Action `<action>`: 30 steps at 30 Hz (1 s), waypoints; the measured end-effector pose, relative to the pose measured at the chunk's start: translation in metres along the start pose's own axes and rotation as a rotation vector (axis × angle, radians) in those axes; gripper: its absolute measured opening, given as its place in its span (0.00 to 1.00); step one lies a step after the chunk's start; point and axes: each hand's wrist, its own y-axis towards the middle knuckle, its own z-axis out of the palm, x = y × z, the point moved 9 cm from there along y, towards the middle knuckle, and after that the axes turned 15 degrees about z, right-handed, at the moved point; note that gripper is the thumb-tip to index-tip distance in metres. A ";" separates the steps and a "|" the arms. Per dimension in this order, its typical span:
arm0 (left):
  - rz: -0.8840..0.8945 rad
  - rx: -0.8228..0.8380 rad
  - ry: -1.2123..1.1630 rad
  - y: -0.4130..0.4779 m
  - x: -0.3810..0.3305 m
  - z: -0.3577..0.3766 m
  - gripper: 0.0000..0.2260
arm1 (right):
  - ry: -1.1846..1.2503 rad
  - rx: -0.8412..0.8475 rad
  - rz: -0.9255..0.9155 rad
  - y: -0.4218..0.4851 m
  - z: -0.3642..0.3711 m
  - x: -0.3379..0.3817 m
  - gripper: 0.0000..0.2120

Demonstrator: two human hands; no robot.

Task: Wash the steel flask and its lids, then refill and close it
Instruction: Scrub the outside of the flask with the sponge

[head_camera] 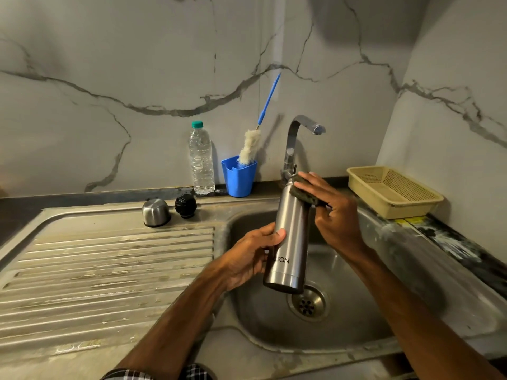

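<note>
The steel flask [289,237] is held upright over the sink basin [356,311], its mouth uncapped. My left hand [252,256] grips its lower body, thumb across the front. My right hand [334,207] holds a dark scrub pad [301,192] against the flask's neck and shoulder. The steel cup lid [155,212] stands upside down on the drainboard's back edge, and the black inner stopper [186,205] sits just right of it.
A chrome tap [297,138] rises behind the flask, with no water running. A clear water bottle [201,159] and a blue cup [238,176] with a bottle brush [251,146] stand at the wall. A beige basket [395,192] sits at the right. The ribbed drainboard [96,270] lies at the left.
</note>
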 end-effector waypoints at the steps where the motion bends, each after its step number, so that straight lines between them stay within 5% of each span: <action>1: -0.008 0.004 -0.037 -0.002 -0.002 0.002 0.22 | 0.032 -0.007 0.001 0.002 -0.003 0.000 0.33; 8: -0.062 -0.047 -0.174 -0.002 -0.001 0.004 0.18 | 0.072 -0.013 0.220 0.002 -0.006 -0.022 0.31; 13: -0.094 -0.155 -0.186 0.002 0.007 -0.008 0.25 | 0.038 0.011 0.250 -0.002 0.004 -0.018 0.29; 18: 0.037 -0.311 -0.272 0.004 -0.013 -0.035 0.21 | 0.028 0.118 0.107 -0.017 0.020 0.015 0.28; 24: 0.079 -0.470 -0.282 0.002 -0.018 -0.067 0.28 | 0.050 0.169 -0.001 -0.043 0.035 0.041 0.32; 30: 0.090 -0.444 -0.284 0.001 -0.020 -0.069 0.25 | 0.088 0.209 -0.156 -0.064 0.033 0.064 0.31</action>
